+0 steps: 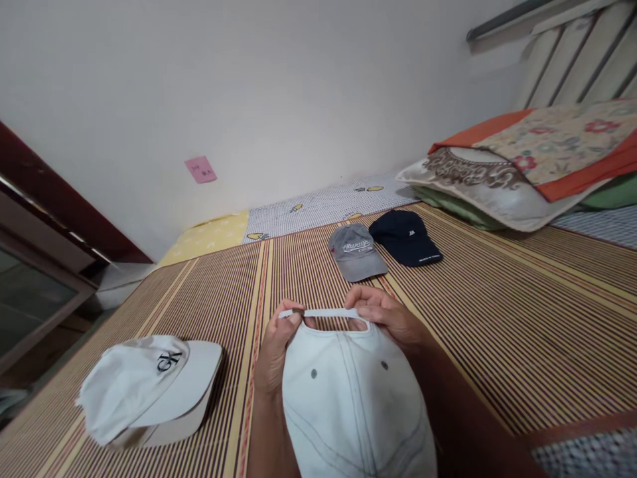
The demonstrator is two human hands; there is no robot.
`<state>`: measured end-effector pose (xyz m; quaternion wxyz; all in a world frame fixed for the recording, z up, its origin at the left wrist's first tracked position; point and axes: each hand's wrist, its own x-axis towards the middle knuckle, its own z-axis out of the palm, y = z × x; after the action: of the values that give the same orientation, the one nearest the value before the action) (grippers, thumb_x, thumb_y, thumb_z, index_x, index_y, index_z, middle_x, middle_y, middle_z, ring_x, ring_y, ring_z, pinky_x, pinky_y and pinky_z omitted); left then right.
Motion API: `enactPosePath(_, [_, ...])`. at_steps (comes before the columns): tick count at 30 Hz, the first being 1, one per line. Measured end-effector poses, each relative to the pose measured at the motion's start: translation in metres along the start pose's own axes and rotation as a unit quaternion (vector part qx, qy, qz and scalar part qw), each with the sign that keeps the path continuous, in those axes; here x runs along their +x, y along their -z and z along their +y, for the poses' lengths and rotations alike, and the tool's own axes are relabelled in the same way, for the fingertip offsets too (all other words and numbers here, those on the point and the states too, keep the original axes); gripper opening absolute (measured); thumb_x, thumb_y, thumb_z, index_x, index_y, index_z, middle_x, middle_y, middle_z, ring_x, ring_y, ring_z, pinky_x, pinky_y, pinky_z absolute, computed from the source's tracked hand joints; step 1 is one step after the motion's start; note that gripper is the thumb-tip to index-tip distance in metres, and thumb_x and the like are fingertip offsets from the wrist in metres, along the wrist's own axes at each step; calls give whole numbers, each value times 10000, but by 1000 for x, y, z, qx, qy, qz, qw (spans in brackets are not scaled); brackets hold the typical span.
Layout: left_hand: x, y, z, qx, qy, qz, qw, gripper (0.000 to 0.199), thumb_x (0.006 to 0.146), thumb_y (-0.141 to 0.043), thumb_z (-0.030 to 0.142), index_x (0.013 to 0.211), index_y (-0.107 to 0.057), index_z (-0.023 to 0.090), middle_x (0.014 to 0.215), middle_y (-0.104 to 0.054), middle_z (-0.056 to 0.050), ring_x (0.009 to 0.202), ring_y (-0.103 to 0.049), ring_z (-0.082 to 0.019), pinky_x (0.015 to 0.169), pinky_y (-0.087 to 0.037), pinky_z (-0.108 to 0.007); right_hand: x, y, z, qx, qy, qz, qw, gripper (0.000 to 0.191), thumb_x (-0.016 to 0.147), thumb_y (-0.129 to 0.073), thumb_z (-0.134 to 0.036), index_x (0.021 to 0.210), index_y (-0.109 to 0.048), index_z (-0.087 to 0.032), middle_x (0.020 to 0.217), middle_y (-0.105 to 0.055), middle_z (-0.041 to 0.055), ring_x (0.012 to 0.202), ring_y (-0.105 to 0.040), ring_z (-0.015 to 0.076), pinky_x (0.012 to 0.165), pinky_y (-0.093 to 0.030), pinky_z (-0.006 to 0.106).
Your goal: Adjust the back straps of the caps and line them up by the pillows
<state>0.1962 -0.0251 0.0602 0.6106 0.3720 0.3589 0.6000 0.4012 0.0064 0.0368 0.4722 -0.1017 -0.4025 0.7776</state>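
A white baseball cap is held up in front of me, its back opening and adjustable strap facing away at the top. My left hand pinches the strap's left end between thumb and fingers. On the strap's right end, the thumb and fingers of my right hand are closed. The white strap runs straight between both hands, above the curved opening. The cap's brim is out of view. To the left lie two stacked caps, the upper a white cap with dark letters.
A grey cap and a navy cap lie side by side farther back on the striped mat. Pillows are piled at the far right below a radiator. A pink note is on the wall.
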Motion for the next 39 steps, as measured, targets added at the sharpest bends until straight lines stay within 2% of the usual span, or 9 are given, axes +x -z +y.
enactPosePath(7, [-2,7,-4,-98,34,-15,995,299,756,-839,348,917,-630,207,684,-612,43,645,-618,-79,710,-521,-169,-1,10,-3,-22,3,-29,999,349,732,-881,-270,1020,-718,-160,876,-689,38,662,-604,99,564,-463,175])
enactPosePath(13, [-12,4,2,-133,83,-78,985,572,759,-848,317,1261,-636,142,808,-684,-3,803,-695,-119,831,-551,-205,-1,12,-5,-11,22,-11,1000,398,716,-905,-314,1028,-700,-179,846,-628,6,656,-561,90,575,-462,176])
enactPosePath(17, [-14,4,1,-135,84,-111,981,648,742,-845,271,1338,-609,175,802,-689,-5,779,-706,-152,778,-573,-240,0,10,-5,3,27,-16,1000,367,730,-891,-295,1022,-702,-180,811,-608,-6,626,-532,80,551,-443,164])
enactPosePath(21, [-13,11,-3,-157,72,-105,979,764,740,-834,196,1438,-527,236,739,-657,31,638,-661,-109,686,-564,-212,0,4,-2,11,16,-32,999,368,767,-856,-336,1055,-711,-158,845,-674,35,707,-617,119,634,-495,204])
enactPosePath(24, [-13,14,-3,-169,92,-94,977,746,771,-823,198,1447,-512,251,745,-655,37,647,-663,-91,671,-550,-179,-1,-1,0,3,-21,-73,997,517,798,-828,-404,1214,-673,-138,903,-737,89,771,-681,164,667,-522,238])
enactPosePath(27, [-14,15,-1,-165,101,-94,977,724,781,-812,204,1438,-515,263,779,-678,30,673,-685,-102,707,-568,-198,-3,-4,1,7,-52,-83,995,604,757,-858,-326,1293,-638,-155,874,-740,58,638,-640,118,545,-468,186])
enactPosePath(31, [-13,12,-2,-168,108,-100,975,708,775,-810,200,1425,-531,240,780,-695,7,680,-693,-135,706,-582,-235,-2,-3,4,30,-22,-60,997,559,717,-882,-275,1225,-675,-168,702,-654,-28,510,-510,71,493,-407,162])
enactPosePath(35, [-13,10,-2,-162,101,-84,978,653,760,-823,202,1367,-581,216,797,-709,-11,716,-708,-163,715,-588,-256,1,-1,8,34,-3,-56,998,547,705,-892,-320,1187,-693,-155,681,-630,-28,498,-469,73,479,-388,173])
enactPosePath(39, [-10,10,0,-123,94,-64,986,446,806,-798,220,1230,-661,196,861,-732,-27,757,-711,-147,732,-582,-237,1,-5,6,43,10,-31,999,478,741,-876,-330,1149,-716,-139,684,-610,-24,525,-484,72,514,-410,176])
